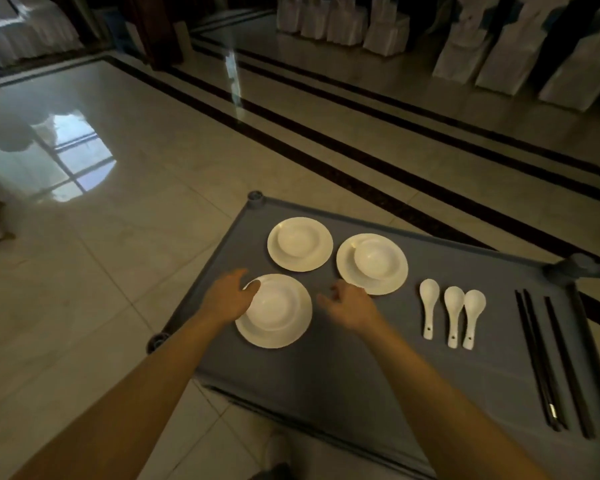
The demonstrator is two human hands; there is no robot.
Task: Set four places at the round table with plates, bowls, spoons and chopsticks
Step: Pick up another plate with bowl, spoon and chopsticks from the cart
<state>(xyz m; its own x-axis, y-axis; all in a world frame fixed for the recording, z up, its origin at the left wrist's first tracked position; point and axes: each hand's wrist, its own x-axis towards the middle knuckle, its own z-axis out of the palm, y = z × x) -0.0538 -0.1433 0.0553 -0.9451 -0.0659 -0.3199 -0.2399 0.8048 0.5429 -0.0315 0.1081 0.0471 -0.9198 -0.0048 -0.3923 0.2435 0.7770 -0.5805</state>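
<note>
Three white plates rest on a grey cart top [343,368], each with a white bowl in it: the near plate [278,336] with its bowl [274,304], a far plate [300,261] and a right plate [390,282]. My left hand [227,297] lies at the near plate's left rim, fingers spread and touching it. My right hand [349,304] hovers open just right of that plate, holding nothing. Three white spoons [452,315] lie side by side further right. Black chopsticks [548,362] lie along the cart's right side.
The cart has raised edges and corner posts [256,197]. Glossy tiled floor [118,237] with dark stripes surrounds it. White-covered chairs [499,53] stand at the back right. The round table is out of view.
</note>
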